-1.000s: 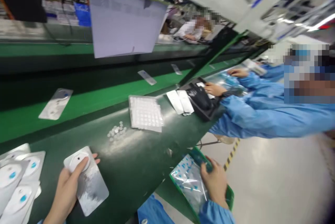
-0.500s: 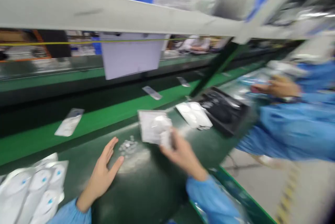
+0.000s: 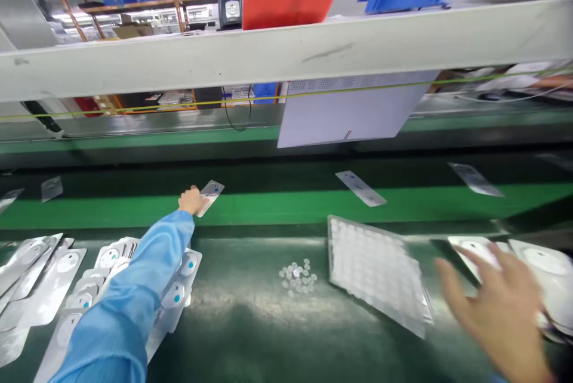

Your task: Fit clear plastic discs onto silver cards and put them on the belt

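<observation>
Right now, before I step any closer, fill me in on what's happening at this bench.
The person's left hand reaches to the green belt, its fingers at a flat pack. The right hand, blurred with fingers spread, is over white packs; whether it touches them is unclear. Between the hands, a scatter of small clear discs lies beside a translucent tray on the worktop. Blue-dotted packs lie on both sides of the blue sleeve.
</observation>
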`<state>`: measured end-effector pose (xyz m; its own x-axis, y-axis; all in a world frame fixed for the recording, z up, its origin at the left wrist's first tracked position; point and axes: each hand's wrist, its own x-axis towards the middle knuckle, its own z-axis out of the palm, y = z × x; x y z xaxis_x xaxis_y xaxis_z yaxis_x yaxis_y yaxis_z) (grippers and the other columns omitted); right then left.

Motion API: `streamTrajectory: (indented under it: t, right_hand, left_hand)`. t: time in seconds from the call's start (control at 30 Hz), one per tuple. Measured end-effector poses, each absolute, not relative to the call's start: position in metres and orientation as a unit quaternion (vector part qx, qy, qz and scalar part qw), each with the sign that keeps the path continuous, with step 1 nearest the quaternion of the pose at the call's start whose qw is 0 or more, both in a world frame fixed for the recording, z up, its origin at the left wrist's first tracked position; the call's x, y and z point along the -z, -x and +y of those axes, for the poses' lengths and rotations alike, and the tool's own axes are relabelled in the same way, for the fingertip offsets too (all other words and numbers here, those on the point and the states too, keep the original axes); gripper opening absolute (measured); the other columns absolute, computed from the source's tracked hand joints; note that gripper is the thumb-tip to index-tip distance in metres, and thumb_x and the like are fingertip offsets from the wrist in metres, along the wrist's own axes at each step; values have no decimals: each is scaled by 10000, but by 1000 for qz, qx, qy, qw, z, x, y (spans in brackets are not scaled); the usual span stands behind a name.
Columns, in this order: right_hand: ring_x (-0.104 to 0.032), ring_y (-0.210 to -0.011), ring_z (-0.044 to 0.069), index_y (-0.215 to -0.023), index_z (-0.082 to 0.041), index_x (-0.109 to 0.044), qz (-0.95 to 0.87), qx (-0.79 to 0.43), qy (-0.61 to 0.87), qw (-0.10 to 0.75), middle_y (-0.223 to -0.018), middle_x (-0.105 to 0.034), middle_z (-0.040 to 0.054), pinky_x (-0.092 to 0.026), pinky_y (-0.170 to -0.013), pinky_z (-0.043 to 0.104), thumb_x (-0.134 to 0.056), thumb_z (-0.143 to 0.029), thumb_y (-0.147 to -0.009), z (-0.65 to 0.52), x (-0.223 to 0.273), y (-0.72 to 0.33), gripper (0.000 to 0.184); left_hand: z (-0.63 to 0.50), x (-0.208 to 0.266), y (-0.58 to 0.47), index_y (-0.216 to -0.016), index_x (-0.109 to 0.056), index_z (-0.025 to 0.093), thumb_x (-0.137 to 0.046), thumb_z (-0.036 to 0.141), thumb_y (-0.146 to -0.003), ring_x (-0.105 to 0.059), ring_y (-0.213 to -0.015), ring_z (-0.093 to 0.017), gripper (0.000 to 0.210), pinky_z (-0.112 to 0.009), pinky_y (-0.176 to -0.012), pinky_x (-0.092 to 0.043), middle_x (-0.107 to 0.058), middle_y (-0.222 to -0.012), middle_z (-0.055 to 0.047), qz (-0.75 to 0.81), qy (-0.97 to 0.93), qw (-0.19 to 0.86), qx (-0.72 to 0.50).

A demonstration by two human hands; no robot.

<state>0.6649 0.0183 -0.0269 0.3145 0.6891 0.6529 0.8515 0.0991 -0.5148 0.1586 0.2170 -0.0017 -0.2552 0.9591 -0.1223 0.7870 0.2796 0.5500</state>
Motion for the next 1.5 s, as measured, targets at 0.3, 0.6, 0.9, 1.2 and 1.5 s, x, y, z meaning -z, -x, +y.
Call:
streamTrajectory:
  t: [0.3, 0.6, 0.9, 1.2, 1.5]
  right_hand:
    - [-759, -757, 223, -1249, -190, -648, -612, -423, 485, 460, -907, -782, 92, -621, -672, 344, -521, -516, -1025, -22, 49, -442, 415]
    - [-600, -450, 138, -830, -211, -554, -600, -562, 459, 338, -564, -549, -53, -422, -476, 231, -444, -567, -1042, -41, 60, -405, 429]
    - [-666, -579, 169, -948, -200, -684, -658, -418, 531, 333, -674, -678, 12, -481, -534, 255, -446, -418, -1070, -58, 55, -406, 345]
    - [-714, -824, 188, -1174, -232, -709, -730, -212, 497, 418, -1000, -739, 68, -608, -744, 300, -544, -169, -1031, -36, 45, -403, 228]
    - [-725, -886, 199, -1154, -207, -694, -758, -179, 476, 408, -1010, -729, 77, -622, -791, 324, -555, -152, -1032, -22, 63, -399, 192]
  left_hand:
    - [110, -5, -207, -1277, -647, 124, -619, 497, -954, -721, -1027, -268, 495, -333, -844, -564, -759, -1146, -131, 601, -584, 462, -290]
    - [3, 49, -230, -1251, -668, 161, -859, 365, -749, -735, -1040, -287, 575, -353, -891, -556, -760, -1180, -137, 453, -336, 698, -442]
    - [0, 52, -238, -1231, -627, 144, -855, 382, -730, -759, -723, -234, 600, -302, -647, -579, -787, -874, -81, 471, -260, 703, -466]
    - [-7, 54, -236, -1075, -681, 151, -729, 361, -850, -715, -960, -245, 311, -345, -885, -547, -755, -995, -76, 522, -435, 589, -437]
    - [-9, 62, -230, -1215, -669, 199, -530, 298, -946, -625, -1226, -244, 318, -339, -1082, -454, -712, -1260, -51, 465, -429, 647, -426]
